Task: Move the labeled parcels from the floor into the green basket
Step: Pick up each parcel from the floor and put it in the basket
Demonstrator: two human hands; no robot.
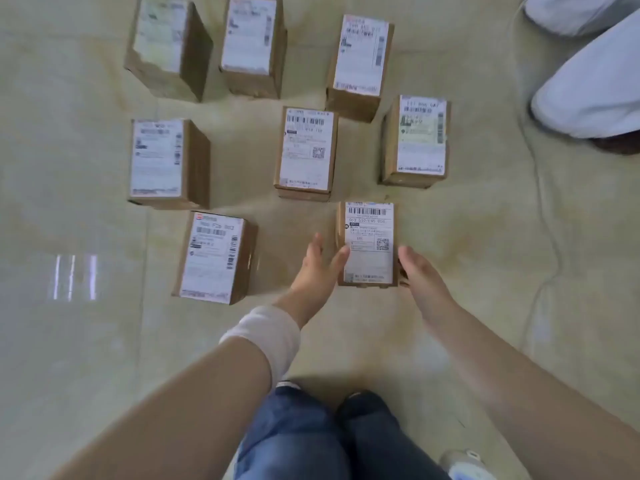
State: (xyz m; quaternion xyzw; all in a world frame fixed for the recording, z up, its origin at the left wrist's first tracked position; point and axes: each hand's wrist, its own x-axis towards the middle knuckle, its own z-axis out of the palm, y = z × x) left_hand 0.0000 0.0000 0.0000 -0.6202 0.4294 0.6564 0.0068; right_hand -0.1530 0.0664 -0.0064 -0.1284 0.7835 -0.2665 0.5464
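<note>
I see jeans-clad legs (311,438) closest, standing on the pale floor (69,341). Seven labeled parcels (306,152) stand apart from one another toward the floor's far edge. The nearest parcel (369,237) sits label-up just ahead of the legs. I have the left hand (317,271) wide, fingers straight, thumb touching its left side; the right hand (420,277) curls round its right side.

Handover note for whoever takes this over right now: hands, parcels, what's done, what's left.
Left hand: open, thumb against the nearest parcel at its left edge.
Right hand: grips that parcel's right side, fingers curled at its lower corner.
Parcels: eight in view; the seven others stand untouched on the floor, labels up. The green basket is out of view.
Done: cannot tell.
Left: carry this parcel over, then the rest.
</note>
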